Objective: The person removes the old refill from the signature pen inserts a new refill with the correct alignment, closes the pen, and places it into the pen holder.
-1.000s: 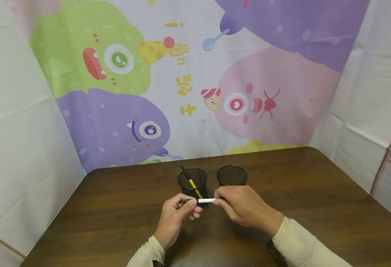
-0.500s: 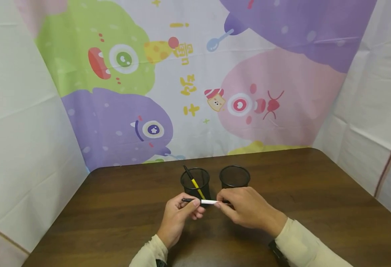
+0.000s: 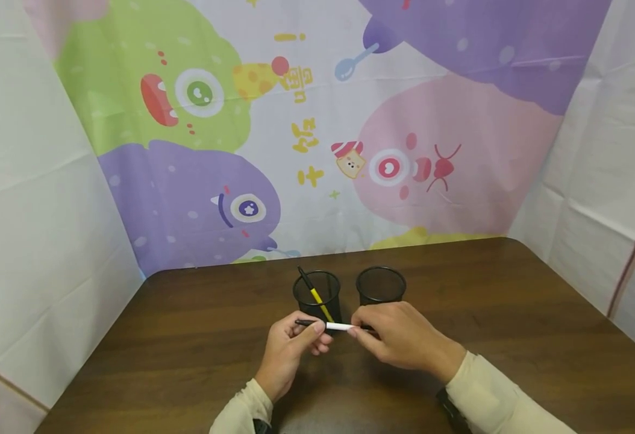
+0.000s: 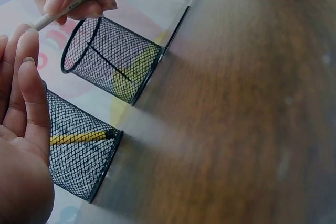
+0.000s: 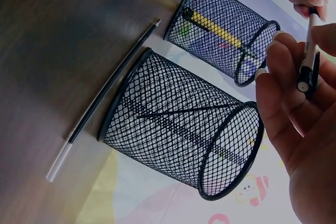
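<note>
Between the two hands, in front of the mesh cups, is a pen (image 3: 339, 327) with a white barrel and black ends. My left hand (image 3: 290, 355) pinches its black end between thumb and fingers. My right hand (image 3: 404, 334) holds the other end, where a black clip shows in the right wrist view. The pen lies nearly level in the head view. A thin pen refill (image 5: 113, 85), dark with a clear end, lies on the table beside the base of the right mesh cup (image 5: 173, 124).
The left black mesh cup (image 3: 302, 308) holds a leaning yellow pen (image 3: 314, 292) with a black end. Both cups stand upright on the brown wooden table (image 3: 198, 337). A cartoon-printed cloth (image 3: 317, 229) hangs behind the table, with white cloth (image 3: 35, 199) at the side.
The head view has shifted slightly. Both hands keep hold of the pen almost in place, and a dark end of it now shows beyond the right fingertips.
</note>
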`<action>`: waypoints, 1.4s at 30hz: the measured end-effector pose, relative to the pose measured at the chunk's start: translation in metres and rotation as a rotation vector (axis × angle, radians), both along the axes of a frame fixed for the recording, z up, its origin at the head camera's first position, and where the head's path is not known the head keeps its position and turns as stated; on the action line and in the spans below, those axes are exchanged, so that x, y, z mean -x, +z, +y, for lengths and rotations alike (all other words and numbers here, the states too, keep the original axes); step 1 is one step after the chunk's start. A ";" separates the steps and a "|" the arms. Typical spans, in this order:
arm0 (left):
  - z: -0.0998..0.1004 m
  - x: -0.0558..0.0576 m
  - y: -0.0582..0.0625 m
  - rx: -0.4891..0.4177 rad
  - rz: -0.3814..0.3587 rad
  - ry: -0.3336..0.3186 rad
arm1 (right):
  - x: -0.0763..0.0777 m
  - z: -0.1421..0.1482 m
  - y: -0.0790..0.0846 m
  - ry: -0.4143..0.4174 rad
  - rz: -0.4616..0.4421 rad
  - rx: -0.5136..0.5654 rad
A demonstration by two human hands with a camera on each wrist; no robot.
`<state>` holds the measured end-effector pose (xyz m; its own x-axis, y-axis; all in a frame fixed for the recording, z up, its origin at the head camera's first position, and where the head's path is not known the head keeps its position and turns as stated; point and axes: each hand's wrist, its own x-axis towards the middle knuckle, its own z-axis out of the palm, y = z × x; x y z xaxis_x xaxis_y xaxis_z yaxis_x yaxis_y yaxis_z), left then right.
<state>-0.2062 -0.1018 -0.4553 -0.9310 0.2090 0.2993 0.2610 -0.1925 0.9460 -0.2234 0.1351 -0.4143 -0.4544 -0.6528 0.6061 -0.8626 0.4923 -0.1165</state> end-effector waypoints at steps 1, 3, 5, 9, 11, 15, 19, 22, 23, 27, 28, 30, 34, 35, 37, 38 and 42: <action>0.000 0.000 0.000 -0.001 -0.002 0.001 | 0.000 0.000 0.000 0.001 0.002 -0.002; 0.000 0.000 0.001 -0.004 -0.004 0.003 | 0.000 0.000 0.001 0.005 0.004 -0.006; 0.000 0.000 0.001 -0.002 -0.005 0.005 | 0.000 -0.001 0.001 0.007 0.005 -0.010; 0.001 0.001 0.002 0.002 0.002 0.007 | 0.000 0.000 0.002 0.008 0.001 -0.016; 0.002 0.002 0.002 0.002 0.001 0.006 | 0.001 0.000 0.002 0.007 -0.003 -0.018; 0.003 0.003 0.004 0.001 0.002 0.008 | 0.001 0.001 0.002 0.006 -0.008 -0.022; 0.005 0.005 0.006 0.008 0.010 0.006 | 0.001 0.001 0.003 0.006 -0.013 -0.023; 0.007 0.006 0.007 0.010 0.011 0.004 | 0.001 0.001 0.004 0.015 -0.014 -0.017; 0.007 0.006 0.007 0.011 0.011 0.003 | 0.001 0.001 0.004 0.018 -0.012 -0.016; 0.007 0.005 0.007 0.019 -0.004 0.015 | 0.001 -0.001 0.005 0.031 -0.015 -0.011; 0.007 0.005 0.007 0.022 -0.007 0.019 | 0.001 -0.001 0.005 0.032 -0.017 -0.009; 0.008 0.004 0.006 0.029 -0.014 0.025 | 0.001 -0.001 0.004 0.039 -0.027 -0.007; 0.010 0.004 0.003 0.035 -0.030 0.037 | -0.001 -0.002 0.000 0.058 -0.053 -0.006; 0.010 0.003 0.002 0.034 -0.037 0.040 | -0.002 -0.003 -0.001 0.065 -0.060 -0.008; 0.009 0.002 0.001 0.033 -0.048 0.046 | -0.003 -0.004 -0.002 0.077 -0.069 -0.012; 0.009 0.001 0.000 0.032 -0.051 0.050 | -0.003 -0.005 -0.003 0.080 -0.070 -0.014; 0.008 -0.001 0.000 0.036 -0.057 0.059 | -0.004 -0.006 -0.005 0.083 -0.065 -0.021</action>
